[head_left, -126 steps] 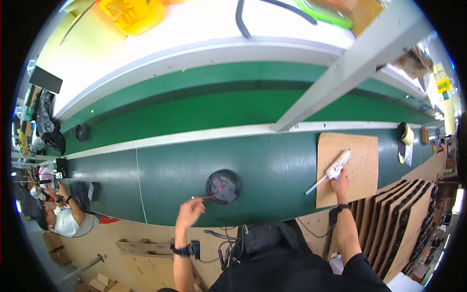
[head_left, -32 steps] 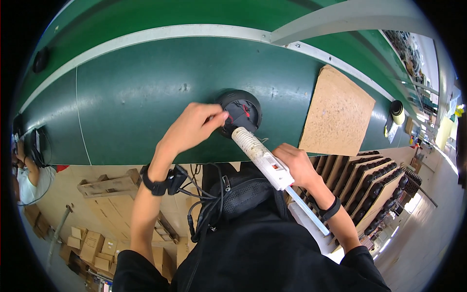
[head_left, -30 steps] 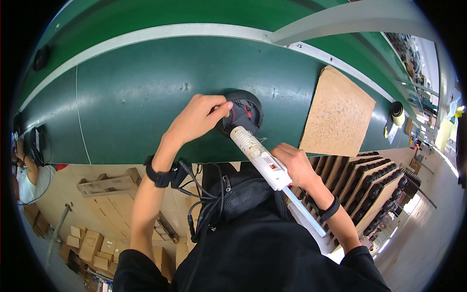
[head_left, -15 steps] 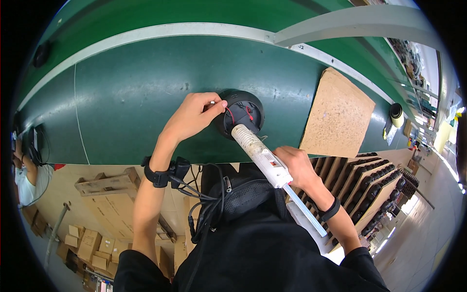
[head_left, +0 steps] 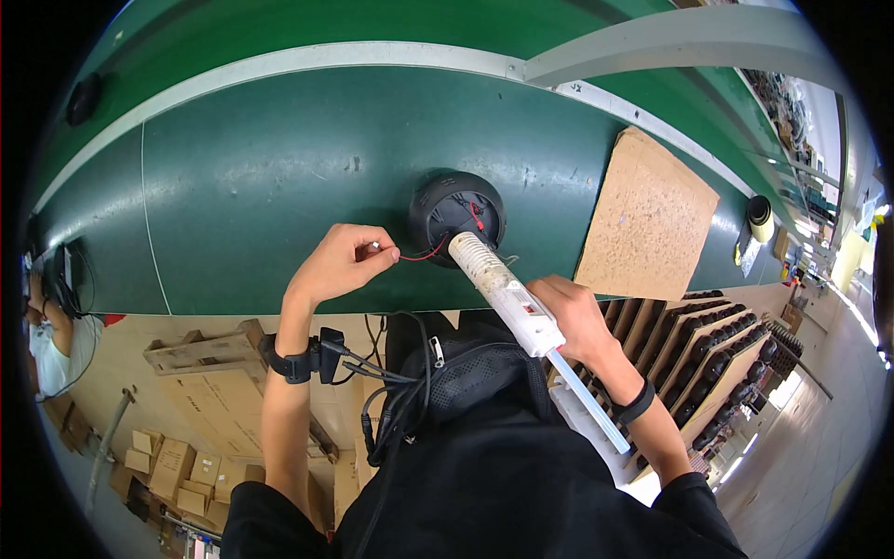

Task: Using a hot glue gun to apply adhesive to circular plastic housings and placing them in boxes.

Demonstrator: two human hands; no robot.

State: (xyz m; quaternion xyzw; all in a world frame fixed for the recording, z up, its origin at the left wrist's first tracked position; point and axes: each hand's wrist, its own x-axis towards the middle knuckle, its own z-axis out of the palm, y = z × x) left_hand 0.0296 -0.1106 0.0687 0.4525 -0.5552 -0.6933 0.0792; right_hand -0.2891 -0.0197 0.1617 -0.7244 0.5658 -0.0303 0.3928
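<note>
A round black housing (head_left: 430, 203) lies on the green workbench with its hollow side up; red wires show inside. My left hand (head_left: 342, 261), to the left of the housing, pinches a red wire (head_left: 418, 258) near a small white connector (head_left: 375, 246). The wire runs from the fingertips into the housing. My right hand (head_left: 568, 317) grips a white hot glue gun (head_left: 508, 300), its handle mostly hidden behind the body. The gun's nozzle end sits over the housing's near rim, and a translucent glue stick (head_left: 590, 407) sticks out of its back.
A brown board (head_left: 649, 219) lies on the bench to the right. A grey metal post (head_left: 689, 42) crosses the far right. Below the bench on the right, a rack (head_left: 694, 359) holds several dark round parts. Cardboard boxes (head_left: 172, 469) and a wooden pallet (head_left: 209, 347) are at lower left. Another person (head_left: 51, 340) is at far left.
My left hand has moved from the housing's rim toward me and left, drawing the red wire out to the side. The right hand and glue gun have barely moved.
</note>
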